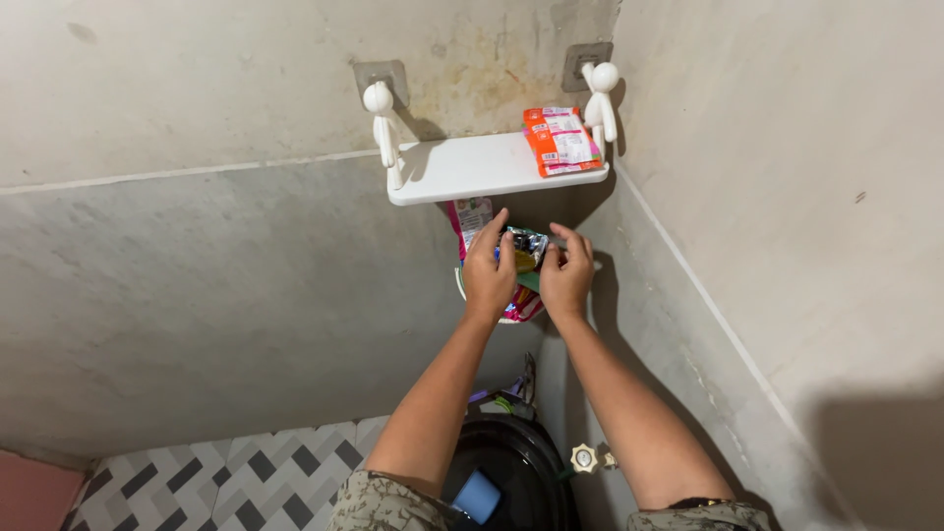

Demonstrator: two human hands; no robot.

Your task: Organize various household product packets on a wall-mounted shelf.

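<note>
Both hands up under white wall shelf (472, 167) in corner. Left hand (489, 270) and right hand (565, 273) pinching small shiny foil sachet (526, 246) between fingertips, one at each end, just above a white holder (511, 313) stuffed with more packets. Probably light, crinkly, slippery; best gripped by sealed edges. Orange packets (560, 141) lying on shelf.

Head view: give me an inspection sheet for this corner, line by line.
Surface: white wall shelf on two figure-shaped brackets, in a wall corner.
Job's things: shiny small packet held between both hands below the shelf.
Clutter: orange sachets on the shelf; white bowl of colourful packets under the hands.
Hands: left hand and right hand both grip the packet.
Cables: nothing seen.
Surroundings: patterned floor tiles, dark round lid below.
</note>
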